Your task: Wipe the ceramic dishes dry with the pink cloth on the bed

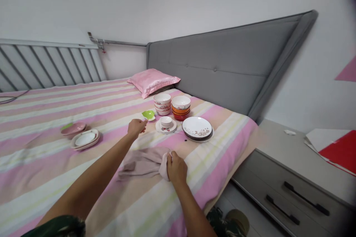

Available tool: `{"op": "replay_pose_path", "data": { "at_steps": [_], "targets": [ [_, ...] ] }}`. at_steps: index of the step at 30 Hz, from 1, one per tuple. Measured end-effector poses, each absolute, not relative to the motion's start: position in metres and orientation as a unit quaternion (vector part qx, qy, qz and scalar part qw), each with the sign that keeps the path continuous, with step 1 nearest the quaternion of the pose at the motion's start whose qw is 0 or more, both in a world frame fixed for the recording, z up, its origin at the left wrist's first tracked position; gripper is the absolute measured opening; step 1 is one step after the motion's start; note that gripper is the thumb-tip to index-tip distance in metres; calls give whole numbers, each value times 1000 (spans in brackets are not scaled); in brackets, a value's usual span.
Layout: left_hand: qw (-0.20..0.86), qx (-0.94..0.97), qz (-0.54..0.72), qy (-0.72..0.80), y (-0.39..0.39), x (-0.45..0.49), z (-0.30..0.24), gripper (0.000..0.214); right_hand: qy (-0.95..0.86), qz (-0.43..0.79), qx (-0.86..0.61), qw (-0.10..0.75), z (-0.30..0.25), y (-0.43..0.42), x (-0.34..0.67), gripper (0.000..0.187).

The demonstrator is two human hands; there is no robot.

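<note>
On the striped bed, the left hand pinches what seems to be the rim of a small green dish beside stacked bowls. The right hand grips a bunched pinkish cloth lying nearer the bed's edge.

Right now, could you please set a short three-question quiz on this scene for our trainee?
1. True or false: the right hand grips the cloth lying on the bed.
2. Which colour is the small dish that the left hand holds by its edge: A red, B green, C blue?
3. Fill in: the pillow by the headboard is ____.
Key: 1 true; 2 B; 3 pink.
</note>
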State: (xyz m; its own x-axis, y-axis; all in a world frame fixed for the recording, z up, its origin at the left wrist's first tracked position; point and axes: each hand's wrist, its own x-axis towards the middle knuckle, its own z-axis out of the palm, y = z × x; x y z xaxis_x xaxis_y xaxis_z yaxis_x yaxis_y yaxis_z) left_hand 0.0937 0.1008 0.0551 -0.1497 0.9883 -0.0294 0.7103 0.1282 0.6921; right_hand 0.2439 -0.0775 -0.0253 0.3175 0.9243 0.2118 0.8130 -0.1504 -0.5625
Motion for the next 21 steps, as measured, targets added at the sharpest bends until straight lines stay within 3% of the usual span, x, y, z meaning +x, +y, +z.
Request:
{"op": "replay_pose_path", "data": {
  "at_steps": [6,9,12,21],
  "targets": [
    [46,607,258,750,41,-9,43,25,-583,97,-754,286,-33,-82,245,28],
    [-30,609,226,759,32,-62,47,36,-588,99,-752,279,-37,-84,245,29],
    [-45,638,174,749,34,-103,50,47,-589,97,-752,280,-39,-86,244,29],
    [-8,679,61,732,41,-147,31,34,-583,107,-751,291,-42,-87,244,29]
  ]
}}
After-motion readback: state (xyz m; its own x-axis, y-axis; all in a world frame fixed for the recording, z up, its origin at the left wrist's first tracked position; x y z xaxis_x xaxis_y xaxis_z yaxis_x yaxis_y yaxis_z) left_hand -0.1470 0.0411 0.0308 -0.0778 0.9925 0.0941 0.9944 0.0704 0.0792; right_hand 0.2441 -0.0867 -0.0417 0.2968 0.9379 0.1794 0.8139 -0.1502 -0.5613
